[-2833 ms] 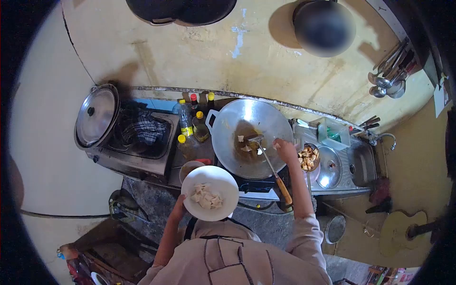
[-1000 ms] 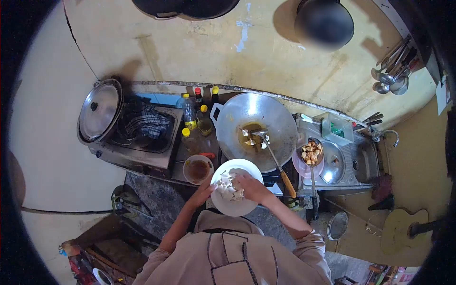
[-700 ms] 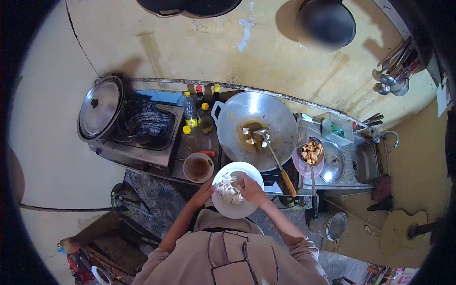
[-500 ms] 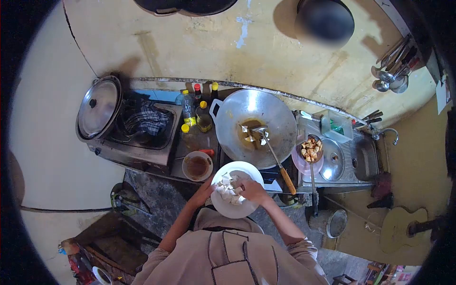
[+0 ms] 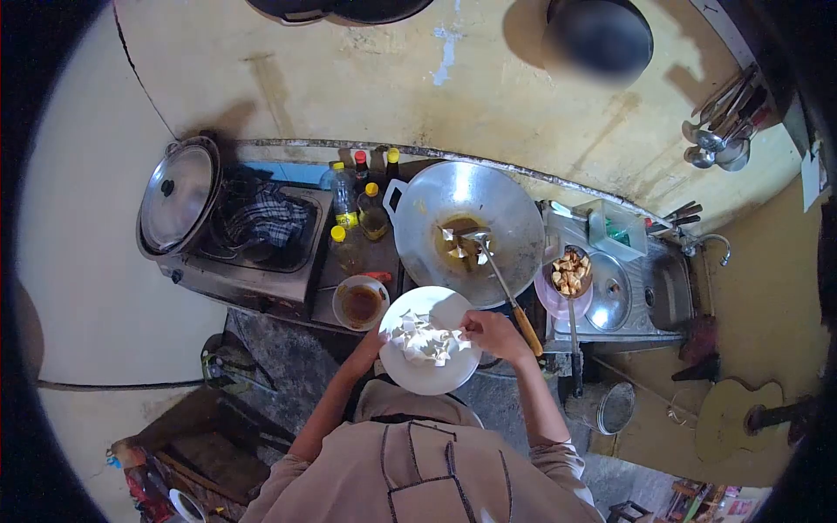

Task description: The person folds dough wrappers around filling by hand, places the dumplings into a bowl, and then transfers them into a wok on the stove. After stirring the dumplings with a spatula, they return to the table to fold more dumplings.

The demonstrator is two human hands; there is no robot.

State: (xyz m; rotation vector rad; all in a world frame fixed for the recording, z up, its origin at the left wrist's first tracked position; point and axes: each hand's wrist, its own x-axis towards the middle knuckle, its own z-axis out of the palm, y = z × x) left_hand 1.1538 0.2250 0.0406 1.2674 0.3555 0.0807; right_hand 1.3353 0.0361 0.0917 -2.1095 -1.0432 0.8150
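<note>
A white plate (image 5: 429,381) heaped with white pieces (image 5: 425,340) is in front of my body. My left hand (image 5: 370,349) grips its left edge. At the plate's right rim, the fingers of my right hand (image 5: 490,330) are pinched together on what looks like a white piece. Just beyond the plate sits a large wok (image 5: 514,209) with brown oil and a few white pieces in it. A spatula with a wooden handle (image 5: 526,329) leans in the wok, its handle close to my right hand.
Bottles (image 5: 373,213) and a bowl of brown sauce (image 5: 361,303) stand left of the wok. On the right, a strainer of browned pieces (image 5: 571,272) rests over a pink bowl beside the sink (image 5: 671,288). A lidded pot (image 5: 179,199) is far left.
My right hand has moved from over the pieces to the plate's right rim. The plate has shifted slightly up and left with my left hand still on it.
</note>
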